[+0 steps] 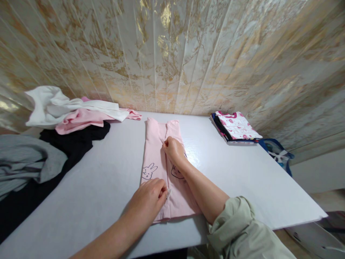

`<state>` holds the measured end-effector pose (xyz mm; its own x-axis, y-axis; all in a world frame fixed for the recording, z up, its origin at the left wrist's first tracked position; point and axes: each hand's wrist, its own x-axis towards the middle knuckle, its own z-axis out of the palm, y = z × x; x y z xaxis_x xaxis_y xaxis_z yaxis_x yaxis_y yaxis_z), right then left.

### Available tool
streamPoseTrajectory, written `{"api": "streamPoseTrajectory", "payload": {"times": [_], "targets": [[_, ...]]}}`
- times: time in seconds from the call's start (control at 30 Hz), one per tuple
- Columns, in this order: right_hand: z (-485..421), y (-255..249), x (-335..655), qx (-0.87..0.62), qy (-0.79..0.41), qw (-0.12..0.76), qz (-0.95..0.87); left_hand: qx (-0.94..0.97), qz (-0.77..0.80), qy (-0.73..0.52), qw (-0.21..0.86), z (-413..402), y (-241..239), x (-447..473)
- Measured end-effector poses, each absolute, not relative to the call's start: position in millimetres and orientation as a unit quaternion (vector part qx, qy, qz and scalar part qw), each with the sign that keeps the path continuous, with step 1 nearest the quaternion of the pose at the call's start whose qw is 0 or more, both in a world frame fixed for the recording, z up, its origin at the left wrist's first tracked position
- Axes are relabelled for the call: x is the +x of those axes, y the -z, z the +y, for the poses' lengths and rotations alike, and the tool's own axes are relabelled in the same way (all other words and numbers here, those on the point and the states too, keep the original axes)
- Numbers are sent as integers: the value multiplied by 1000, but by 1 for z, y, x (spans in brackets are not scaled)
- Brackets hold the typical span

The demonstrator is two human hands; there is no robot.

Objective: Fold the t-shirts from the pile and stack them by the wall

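A pink garment (155, 147) with dark-line bunny drawings lies on the table, its two sides folded in so the edges meet along the middle. My right hand (174, 149) pinches the folded edge on the upper part, near the notch between the two top corners. Lower down, my left hand (153, 194) rests on the cloth with curled fingers, closed on the same middle edge. A small whitish piece, perhaps a label, shows beside the left fingertips. My right forearm covers part of the right-hand drawing.
Loose white clothing (54, 104), pink cloth (83, 120), black cloth (81, 140) and a grey garment (29, 162) lie heaped at left. A stack of folded clothes (235, 126) sits at back right, near a blue-edged bag (280, 154). A patterned wall (167, 64) borders the white table (242, 169).
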<state>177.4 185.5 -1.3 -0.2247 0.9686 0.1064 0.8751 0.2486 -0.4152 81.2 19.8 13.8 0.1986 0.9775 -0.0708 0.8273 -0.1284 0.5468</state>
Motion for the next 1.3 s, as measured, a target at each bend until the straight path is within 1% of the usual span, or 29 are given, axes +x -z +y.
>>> {"api": "streamPoseTrajectory", "payload": {"times": [0.07, 0.13, 0.23, 0.3, 0.43, 0.57, 0.7, 0.83, 1.0, 1.13, 1.3], "targets": [[185, 3, 177, -597, -134, 174, -772, 739, 605, -169, 245, 20, -14, 77], [187, 3, 177, -593, -137, 182, -772, 745, 600, -189, 222, 22, -13, 71], [192, -4, 182, -580, -174, 187, -773, 763, 586, -206, 178, 25, -9, 63], [191, -14, 192, -563, -194, 177, -784, 777, 572, -200, 170, 27, -4, 56], [163, -30, 220, -486, -154, 143, -848, 797, 552, -194, 151, 27, 5, 45], [107, -15, 244, -396, -107, 103, -906, 803, 552, -206, 88, 26, 14, 42], [66, 7, 256, -395, -78, 102, -910, 819, 550, -158, 48, 24, 24, 46], [53, 12, 263, -382, -87, 88, -916, 825, 550, -124, 20, 22, 28, 53], [50, 13, 270, -378, -84, 80, -919, 834, 544, -91, 2, 19, 31, 60], [47, 14, 270, -418, -81, 87, -900, 836, 541, -95, -1, 16, 33, 60], [44, 6, 271, -419, -96, 99, -898, 835, 542, -83, 50, 23, 12, 55]]}}
